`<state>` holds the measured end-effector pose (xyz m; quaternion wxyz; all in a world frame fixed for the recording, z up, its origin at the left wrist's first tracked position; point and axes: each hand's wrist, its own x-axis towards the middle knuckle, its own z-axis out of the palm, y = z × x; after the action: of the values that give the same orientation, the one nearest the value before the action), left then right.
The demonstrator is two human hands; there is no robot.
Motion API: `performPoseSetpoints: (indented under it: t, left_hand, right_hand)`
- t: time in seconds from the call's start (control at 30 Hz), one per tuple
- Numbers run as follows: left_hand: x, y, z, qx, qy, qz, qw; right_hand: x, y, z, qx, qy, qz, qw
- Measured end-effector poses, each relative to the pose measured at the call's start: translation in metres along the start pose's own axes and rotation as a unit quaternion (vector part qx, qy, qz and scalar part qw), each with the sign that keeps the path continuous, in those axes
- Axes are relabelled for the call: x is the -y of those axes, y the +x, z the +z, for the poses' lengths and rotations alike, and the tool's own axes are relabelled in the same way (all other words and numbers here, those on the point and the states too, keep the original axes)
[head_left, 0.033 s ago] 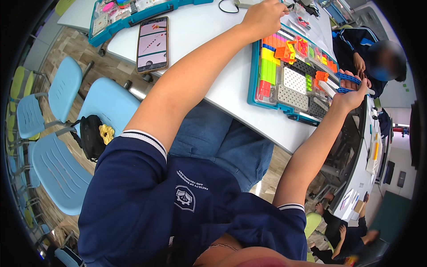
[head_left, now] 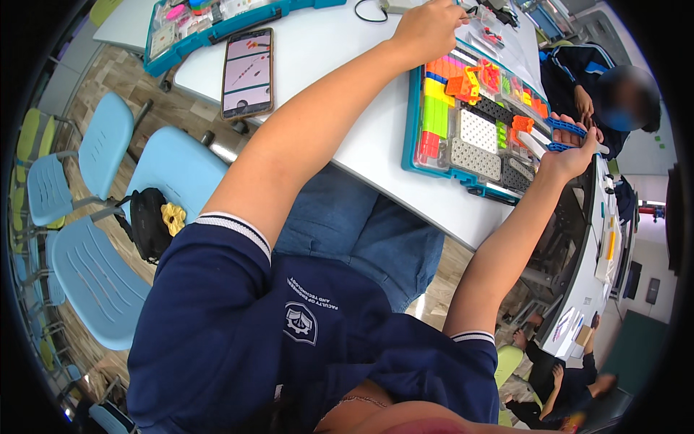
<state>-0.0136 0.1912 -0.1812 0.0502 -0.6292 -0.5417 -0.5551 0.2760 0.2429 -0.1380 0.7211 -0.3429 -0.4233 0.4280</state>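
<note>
At the far side of the white table my left hand (head_left: 429,32) is closed, its fingertips pressed together beside a small clear box (head_left: 486,35) of red and dark parts. What it pinches, if anything, I cannot make out. My right hand (head_left: 576,155) grips a blue and white building-piece assembly (head_left: 560,136), palm upward, just off the right edge of the parts case. That teal-rimmed parts case (head_left: 408,141) lies between my hands. In it are red, green and yellow blocks (head_left: 436,112), a white perforated plate (head_left: 478,130), grey plates (head_left: 476,158) and orange connectors (head_left: 463,85).
A phone (head_left: 248,76) with a lit screen lies near the table's left edge. Another teal case (head_left: 217,30) of parts stands behind it. Light-blue chairs (head_left: 97,282) fill the left, one with a black bag (head_left: 150,224). A person (head_left: 578,79) sits at the far right.
</note>
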Motion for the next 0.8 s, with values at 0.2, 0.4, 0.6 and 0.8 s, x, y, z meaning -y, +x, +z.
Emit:
performPoseSetpoints:
  t: [0.2, 0.4, 0.6, 0.8]
  left_hand:
    - [0.002, 0.001, 0.000, 0.004, -0.021, 0.008, 1.000]
    - [0.002, 0.005, 0.002, -0.002, 0.012, 0.007, 1.000]
    - [0.005, 0.005, 0.004, -0.021, -0.015, 0.014, 1.000]
    - [0.015, 0.011, 0.003, -0.006, 0.050, 0.006, 0.999]
  right_hand:
    - [-0.005, 0.013, -0.008, -0.012, 0.006, 0.042, 0.999]
    - [-0.005, 0.012, -0.005, 0.043, -0.002, 0.053, 0.998]
    - [0.001, -0.004, 0.008, 0.058, 0.039, 0.011, 0.997]
    - [0.005, 0.017, 0.019, 0.102, -0.349, -0.093, 0.927]
